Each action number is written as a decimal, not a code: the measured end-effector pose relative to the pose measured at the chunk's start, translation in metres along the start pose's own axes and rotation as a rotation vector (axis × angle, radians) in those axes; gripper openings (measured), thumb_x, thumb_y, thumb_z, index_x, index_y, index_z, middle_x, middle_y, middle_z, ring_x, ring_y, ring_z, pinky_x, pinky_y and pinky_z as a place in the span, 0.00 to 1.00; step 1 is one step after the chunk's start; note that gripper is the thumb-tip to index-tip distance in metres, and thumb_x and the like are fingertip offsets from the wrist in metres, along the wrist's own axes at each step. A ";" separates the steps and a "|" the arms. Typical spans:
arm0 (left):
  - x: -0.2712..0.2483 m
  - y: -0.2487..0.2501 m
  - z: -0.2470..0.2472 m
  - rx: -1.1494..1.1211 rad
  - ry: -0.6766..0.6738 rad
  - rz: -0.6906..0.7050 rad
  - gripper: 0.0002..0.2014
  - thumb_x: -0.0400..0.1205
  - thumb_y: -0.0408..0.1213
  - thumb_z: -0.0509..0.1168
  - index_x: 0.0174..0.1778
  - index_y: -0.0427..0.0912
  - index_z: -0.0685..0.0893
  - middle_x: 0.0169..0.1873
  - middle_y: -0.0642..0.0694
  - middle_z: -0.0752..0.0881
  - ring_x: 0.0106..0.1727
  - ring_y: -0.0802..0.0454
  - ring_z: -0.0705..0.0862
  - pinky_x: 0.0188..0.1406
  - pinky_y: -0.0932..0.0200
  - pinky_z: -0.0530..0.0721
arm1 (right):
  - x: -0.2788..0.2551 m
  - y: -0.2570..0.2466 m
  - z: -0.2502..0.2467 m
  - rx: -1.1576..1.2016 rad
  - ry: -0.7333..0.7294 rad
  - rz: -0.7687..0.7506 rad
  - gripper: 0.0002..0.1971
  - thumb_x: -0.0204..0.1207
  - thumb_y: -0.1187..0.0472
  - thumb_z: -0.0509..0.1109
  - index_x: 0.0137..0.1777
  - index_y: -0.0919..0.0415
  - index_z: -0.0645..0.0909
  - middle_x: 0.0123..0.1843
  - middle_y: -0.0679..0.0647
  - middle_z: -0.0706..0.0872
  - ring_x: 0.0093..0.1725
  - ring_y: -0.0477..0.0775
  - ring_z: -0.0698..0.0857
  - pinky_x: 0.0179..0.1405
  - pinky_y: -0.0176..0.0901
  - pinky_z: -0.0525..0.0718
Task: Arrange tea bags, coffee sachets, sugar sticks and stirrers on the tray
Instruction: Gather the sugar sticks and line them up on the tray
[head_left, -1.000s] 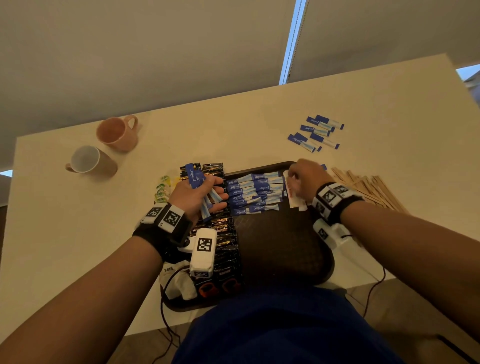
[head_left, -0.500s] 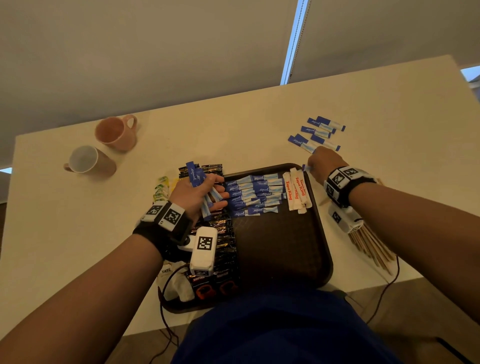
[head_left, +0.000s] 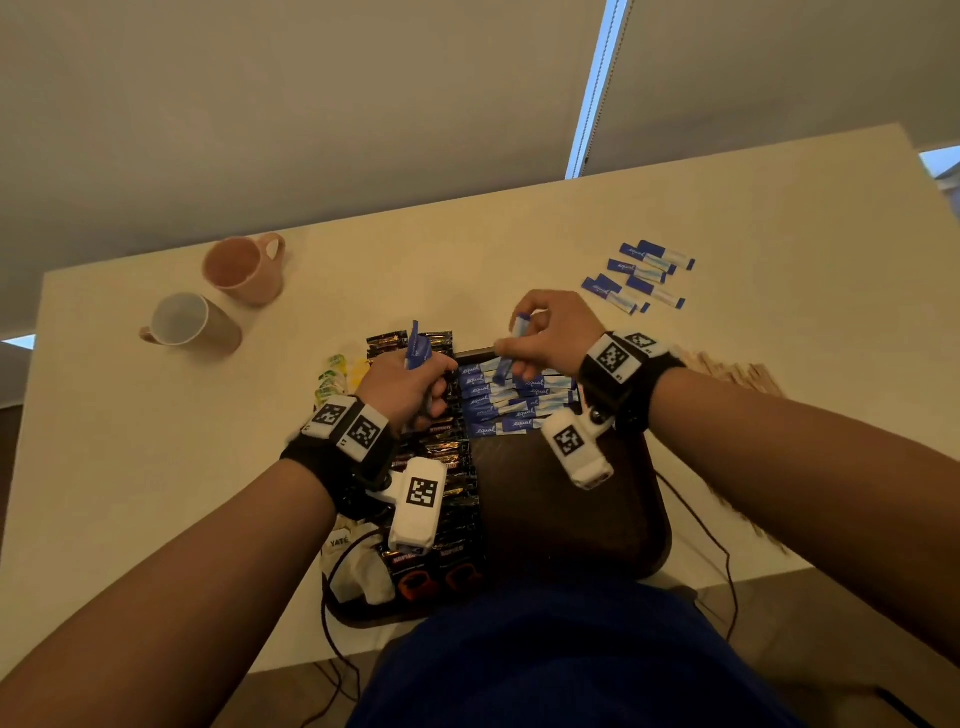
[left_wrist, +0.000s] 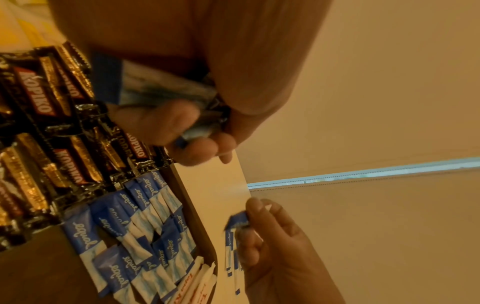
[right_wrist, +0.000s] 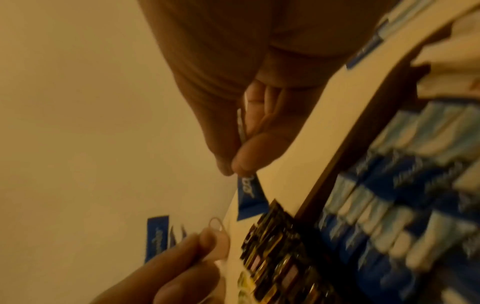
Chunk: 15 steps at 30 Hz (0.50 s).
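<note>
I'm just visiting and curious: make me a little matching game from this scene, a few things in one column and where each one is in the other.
Things:
1. pink mug
2. coffee sachets
3. loose blue sticks
4. wooden stirrers

Places:
A. on the table, far right, beyond the tray
B. far left of the table
C. left side of the tray
D. on the table, behind the right wrist

Pairs: 1-B, 2-C, 3-A, 4-D

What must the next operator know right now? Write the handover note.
Left hand grips a bundle of blue sugar sticks.
Right hand pinches a few more blue sticks above the tray.
Done: coffee sachets and a row of blue sticks lie on the tray.
Left: held sticks, loose blue sticks on the table, wooden stirrers beside the tray, tea bags off its left edge.
</note>
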<state>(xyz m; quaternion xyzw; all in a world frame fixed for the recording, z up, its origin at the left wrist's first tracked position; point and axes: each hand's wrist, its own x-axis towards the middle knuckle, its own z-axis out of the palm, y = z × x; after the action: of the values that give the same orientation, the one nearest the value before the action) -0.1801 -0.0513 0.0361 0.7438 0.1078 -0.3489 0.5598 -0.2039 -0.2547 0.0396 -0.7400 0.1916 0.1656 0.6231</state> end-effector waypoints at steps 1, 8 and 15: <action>-0.001 0.000 0.000 0.035 0.000 0.020 0.07 0.85 0.38 0.66 0.44 0.40 0.83 0.21 0.49 0.76 0.19 0.53 0.73 0.14 0.67 0.66 | -0.001 0.000 0.007 0.030 -0.028 0.017 0.15 0.69 0.69 0.81 0.47 0.67 0.76 0.28 0.62 0.88 0.26 0.56 0.88 0.24 0.42 0.87; -0.008 0.003 0.001 0.215 -0.059 0.109 0.07 0.81 0.41 0.72 0.42 0.42 0.87 0.16 0.53 0.77 0.16 0.57 0.72 0.15 0.65 0.69 | -0.003 0.007 0.026 0.223 -0.068 0.157 0.12 0.71 0.66 0.79 0.44 0.67 0.77 0.34 0.67 0.89 0.28 0.55 0.89 0.26 0.38 0.87; -0.004 0.003 0.003 0.350 -0.026 0.129 0.08 0.81 0.39 0.73 0.38 0.40 0.88 0.15 0.54 0.80 0.16 0.62 0.75 0.17 0.67 0.72 | -0.005 0.014 0.023 0.282 -0.090 0.146 0.10 0.74 0.66 0.77 0.49 0.72 0.81 0.33 0.65 0.89 0.30 0.55 0.89 0.27 0.37 0.87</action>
<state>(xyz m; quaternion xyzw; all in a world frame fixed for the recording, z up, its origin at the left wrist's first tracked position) -0.1821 -0.0540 0.0405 0.8306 -0.0099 -0.3355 0.4444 -0.2152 -0.2342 0.0264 -0.6211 0.2382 0.2149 0.7150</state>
